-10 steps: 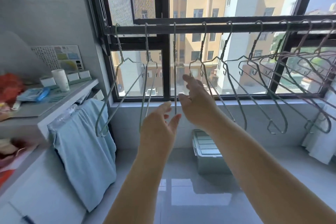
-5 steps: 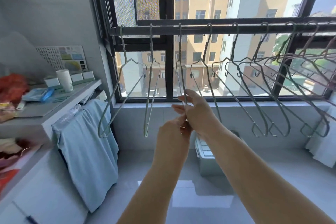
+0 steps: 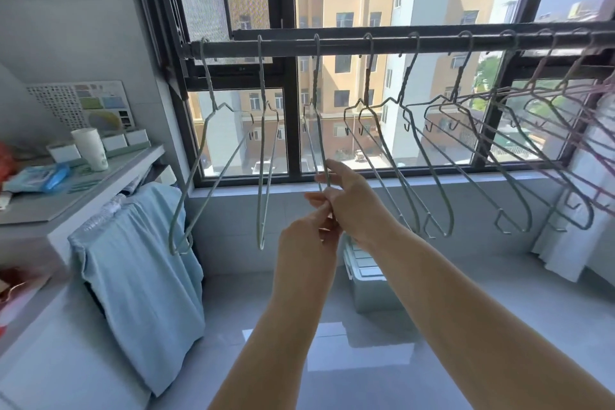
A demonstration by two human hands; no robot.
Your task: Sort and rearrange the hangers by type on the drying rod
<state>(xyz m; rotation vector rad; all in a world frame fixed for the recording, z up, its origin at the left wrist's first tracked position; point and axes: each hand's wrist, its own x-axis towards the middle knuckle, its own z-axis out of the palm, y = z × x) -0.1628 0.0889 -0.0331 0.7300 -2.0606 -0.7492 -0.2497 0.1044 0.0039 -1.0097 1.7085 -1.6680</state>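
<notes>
A dark drying rod (image 3: 332, 45) runs across the window. Several thin green wire hangers hang from it. The third hanger from the left (image 3: 316, 130) hangs edge-on at the centre. My right hand (image 3: 352, 203) pinches its lower wires between thumb and fingers. My left hand (image 3: 306, 243) is just below and touches the same hanger's bottom end with curled fingers. Two green hangers (image 3: 213, 156) hang to the left. More green hangers (image 3: 416, 143) hang to the right, and pinkish hangers (image 3: 572, 103) crowd the far right end.
A shelf (image 3: 83, 196) on the left carries a white cup (image 3: 90, 148) and small items. A light blue cloth (image 3: 139, 270) hangs from it. A pale storage box (image 3: 369, 280) stands on the floor under the window. White fabric (image 3: 579, 210) hangs at the right.
Both hands came together onto the centre hanger: one second ago they were open and reaching, now the right pinches its wires and the left holds its bottom. The view shifted slightly.
</notes>
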